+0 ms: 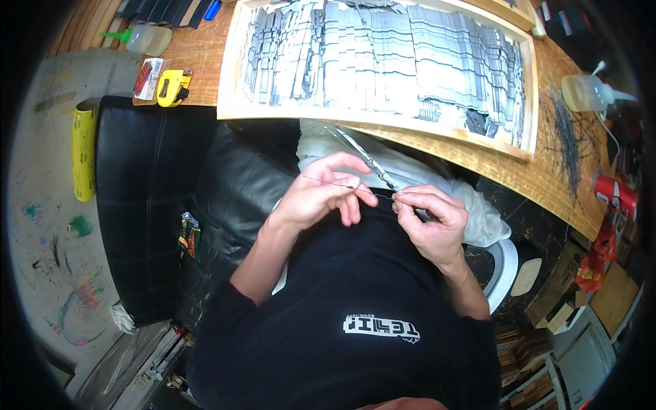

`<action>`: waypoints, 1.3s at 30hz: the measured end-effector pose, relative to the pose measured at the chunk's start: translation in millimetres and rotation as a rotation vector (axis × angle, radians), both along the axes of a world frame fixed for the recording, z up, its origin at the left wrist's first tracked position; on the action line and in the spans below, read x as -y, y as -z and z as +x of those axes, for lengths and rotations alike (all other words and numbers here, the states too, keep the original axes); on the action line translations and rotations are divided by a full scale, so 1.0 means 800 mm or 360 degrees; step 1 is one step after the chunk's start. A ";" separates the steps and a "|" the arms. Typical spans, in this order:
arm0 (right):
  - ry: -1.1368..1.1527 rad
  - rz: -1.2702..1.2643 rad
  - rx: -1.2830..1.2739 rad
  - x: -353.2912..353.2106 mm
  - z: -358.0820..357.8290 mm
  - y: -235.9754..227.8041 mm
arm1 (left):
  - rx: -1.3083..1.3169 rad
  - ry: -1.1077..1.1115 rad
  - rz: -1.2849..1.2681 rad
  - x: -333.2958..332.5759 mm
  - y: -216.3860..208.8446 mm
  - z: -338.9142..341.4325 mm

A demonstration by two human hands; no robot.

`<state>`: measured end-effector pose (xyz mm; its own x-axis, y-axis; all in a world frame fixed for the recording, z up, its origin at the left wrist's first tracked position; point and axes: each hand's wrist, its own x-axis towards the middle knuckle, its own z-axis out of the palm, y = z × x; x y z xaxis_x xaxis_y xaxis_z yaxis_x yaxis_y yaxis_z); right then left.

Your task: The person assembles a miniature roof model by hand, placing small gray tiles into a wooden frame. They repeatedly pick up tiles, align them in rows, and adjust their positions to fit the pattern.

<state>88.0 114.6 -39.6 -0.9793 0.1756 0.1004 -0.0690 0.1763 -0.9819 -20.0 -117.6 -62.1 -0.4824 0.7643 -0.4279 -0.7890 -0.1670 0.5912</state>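
My left hand [318, 198] is in front of my chest, its fingers apart and partly curled. A thin dark strand [329, 182] runs across those fingers toward my right hand [437, 222]. The thumb and forefinger of my right hand are pinched together on a narrow grey-and-white strip [369, 159], which slants up and away to the left. The strand's right end reaches the same pinch. Above both hands, a shallow wooden tray [307, 115] lies on the table, packed with rows of similar grey and white strips [369, 61].
On the wooden table [195, 51] are a yellow tape measure [173, 87], a small red-and-white box [147, 78] and a squeeze bottle [149, 41]. Another bottle [588, 93] and dark shavings [568, 137] are at the right. A black leather seat [164, 198] stands at left.
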 end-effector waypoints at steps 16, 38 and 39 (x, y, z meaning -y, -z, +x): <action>-0.0217 -0.0027 -0.0092 0.004 0.004 -0.017 | -0.0338 -0.0943 -0.0047 0.008 0.040 0.021; -0.0346 -0.0197 0.0232 -0.007 0.006 -0.012 | -0.0173 -0.0324 0.0148 0.006 0.004 0.001; -0.0318 -0.0209 0.0229 -0.005 0.006 -0.011 | -0.0175 -0.0291 0.0206 0.004 0.006 0.001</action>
<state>92.9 118.3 -30.8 -0.9984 -0.0202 -0.0532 0.0523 0.0440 -0.9977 -19.1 -120.7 -66.8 -0.6560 0.7051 -0.2692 -0.6707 -0.3810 0.6364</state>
